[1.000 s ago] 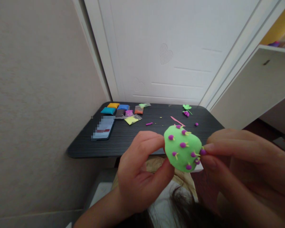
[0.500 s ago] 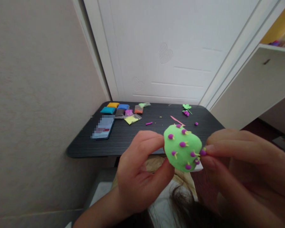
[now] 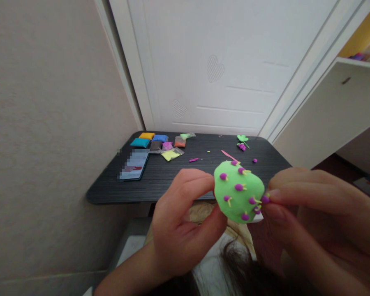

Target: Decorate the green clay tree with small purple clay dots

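My left hand (image 3: pixel 185 224) grasps the green piece (image 3: pixel 236 203) at its left edge, index finger above and thumb below. The green piece is held up in front of me, nearer to me than the tabletop (image 3: pixel 169 189). Its facing surface carries several purple dots (image 3: pixel 239 187), each with thin yellow strands (image 3: pixel 229 202) projecting beside it.

My right hand (image 3: pixel 317 218) grips a small purple ball (image 3: pixel 265 199) between thumb and index fingertip, at the right edge of the green piece. Whether the ball touches that edge, I cannot tell.

Tabletop layout, left side: a phone (image 3: pixel 137 166) lies near the left edge. Behind it are the teal packet (image 3: pixel 139 143), orange packet (image 3: pixel 147 135) and blue packet (image 3: pixel 159 138). The dark packet (image 3: pixel 156 146), purple packet (image 3: pixel 167 146), red-orange packet (image 3: pixel 180 142), pale green packet (image 3: pixel 186 136) and yellow packet (image 3: pixel 172 154) lie to their right.

Tabletop layout, centre and right: a purple stick (image 3: pixel 193 160) lies near the middle. A pink tool (image 3: pixel 229 156) lies behind the green piece. Farther right are a green leaf shape (image 3: pixel 242 138), a purple cluster (image 3: pixel 241 146) just below it, and a loose purple bead (image 3: pixel 255 160).
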